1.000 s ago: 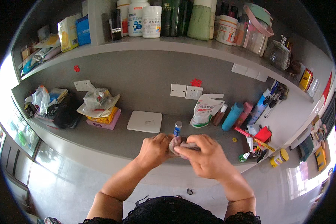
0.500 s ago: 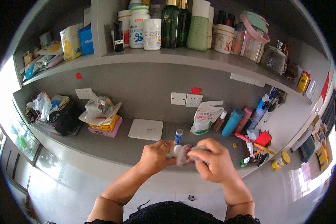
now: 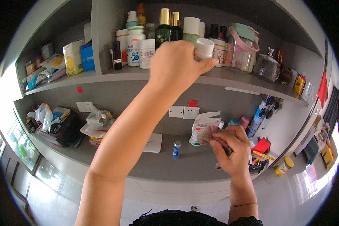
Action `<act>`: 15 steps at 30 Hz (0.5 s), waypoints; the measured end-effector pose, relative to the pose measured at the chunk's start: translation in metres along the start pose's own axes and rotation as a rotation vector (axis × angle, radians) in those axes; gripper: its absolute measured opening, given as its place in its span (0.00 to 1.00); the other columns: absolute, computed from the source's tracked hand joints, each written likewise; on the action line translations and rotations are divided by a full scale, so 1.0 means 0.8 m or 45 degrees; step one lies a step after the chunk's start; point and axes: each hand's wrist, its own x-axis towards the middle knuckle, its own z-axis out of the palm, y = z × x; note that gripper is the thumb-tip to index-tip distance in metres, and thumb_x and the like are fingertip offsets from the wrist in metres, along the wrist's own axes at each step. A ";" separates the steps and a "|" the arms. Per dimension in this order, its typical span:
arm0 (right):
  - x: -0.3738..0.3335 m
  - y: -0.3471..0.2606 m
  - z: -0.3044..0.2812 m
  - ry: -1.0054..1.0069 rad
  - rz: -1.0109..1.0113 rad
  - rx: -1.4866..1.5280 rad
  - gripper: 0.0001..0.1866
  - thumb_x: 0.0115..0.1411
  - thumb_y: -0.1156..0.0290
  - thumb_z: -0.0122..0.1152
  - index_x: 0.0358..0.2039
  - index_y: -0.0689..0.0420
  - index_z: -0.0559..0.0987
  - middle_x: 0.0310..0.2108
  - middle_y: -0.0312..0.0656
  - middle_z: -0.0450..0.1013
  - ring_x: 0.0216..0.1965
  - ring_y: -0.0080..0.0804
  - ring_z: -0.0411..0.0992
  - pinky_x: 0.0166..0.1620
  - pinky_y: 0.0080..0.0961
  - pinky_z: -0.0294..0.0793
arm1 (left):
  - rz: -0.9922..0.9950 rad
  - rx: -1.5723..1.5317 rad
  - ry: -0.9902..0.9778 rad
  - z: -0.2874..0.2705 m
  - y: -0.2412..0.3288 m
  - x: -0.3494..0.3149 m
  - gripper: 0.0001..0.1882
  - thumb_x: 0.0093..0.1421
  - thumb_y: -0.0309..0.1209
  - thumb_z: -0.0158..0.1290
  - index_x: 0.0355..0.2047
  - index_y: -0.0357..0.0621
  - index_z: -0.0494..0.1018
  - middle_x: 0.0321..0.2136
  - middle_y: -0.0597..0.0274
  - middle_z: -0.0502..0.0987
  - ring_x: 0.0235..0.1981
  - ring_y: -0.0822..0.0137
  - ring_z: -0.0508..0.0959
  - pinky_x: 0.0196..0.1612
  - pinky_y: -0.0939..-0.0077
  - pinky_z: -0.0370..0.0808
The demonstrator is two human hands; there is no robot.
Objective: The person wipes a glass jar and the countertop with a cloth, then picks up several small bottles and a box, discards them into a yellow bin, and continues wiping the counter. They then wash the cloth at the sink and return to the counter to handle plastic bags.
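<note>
My left hand is raised to the upper shelf, its fingers closed round a small white bottle. The bottle is at the shelf's front, by the green bottle with a white cap and a white and orange jar; whether its base touches the shelf is hidden. Lower down, my right hand grips a bunched greyish-pink cloth in front of a white pouch. A small blue can stands on the counter between my arms.
Bottles crowd the upper shelf, among them a white supplement bottle, and a lidded container with a pink handle stands farther right. On the counter are a white flat square, a bag-topped stack and a black box.
My left hand has risen from the counter to the upper shelf with the white bottle, away from the cloth. My right hand has moved right, still holding the cloth.
</note>
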 end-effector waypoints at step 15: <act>-0.046 0.018 -0.029 -0.078 0.049 -0.048 0.13 0.41 0.69 0.70 0.31 0.55 0.81 0.28 0.41 0.70 0.28 0.36 0.71 0.30 0.29 0.71 | -0.080 0.332 -0.377 0.035 0.000 0.033 0.26 0.42 0.56 0.62 0.18 0.41 0.79 0.20 0.49 0.77 0.28 0.54 0.80 0.33 0.62 0.76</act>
